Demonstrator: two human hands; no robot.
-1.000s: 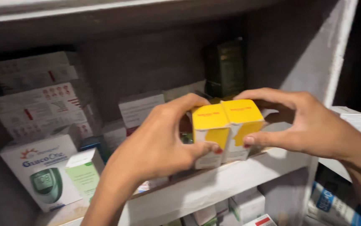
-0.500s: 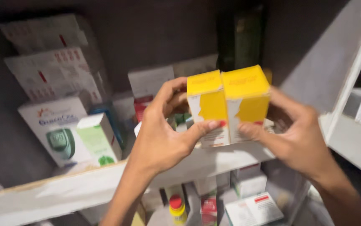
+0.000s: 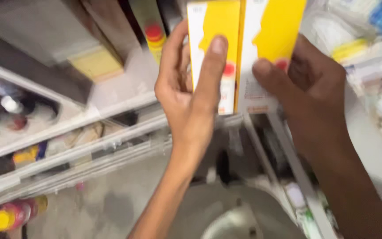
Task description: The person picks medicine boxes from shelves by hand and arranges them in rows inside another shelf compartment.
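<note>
— Both boxes have come away from the shelf where they rested half a second ago; they now sit high in the view, and the camera looks steeply down past them.

— Who holds which?

— Left hand (image 3: 186,102) is closed around the left yellow-and-white box (image 3: 215,48), thumb pressed flat on its front, fingers wrapped behind. Right hand (image 3: 308,84) is closed on the right yellow-and-white box (image 3: 270,48), thumb on the lower front near a red dot, fingers behind it.

— Are the boxes apart?

— No, side by side and touching along their long edges, upright, tops cut off by the frame.

— And around them?

— Much is blurred. White shelf rails (image 3: 93,146) run slantwise at left, below the hands. A yellow bottle with a red cap (image 3: 155,37) stands just left of the left hand. A flat yellow pack (image 3: 96,64) lies further left. Another red-and-yellow bottle (image 3: 16,214) lies at the lower left corner. Pale packets (image 3: 368,53) fill the shelves at right, too smeared to tell apart.
</note>
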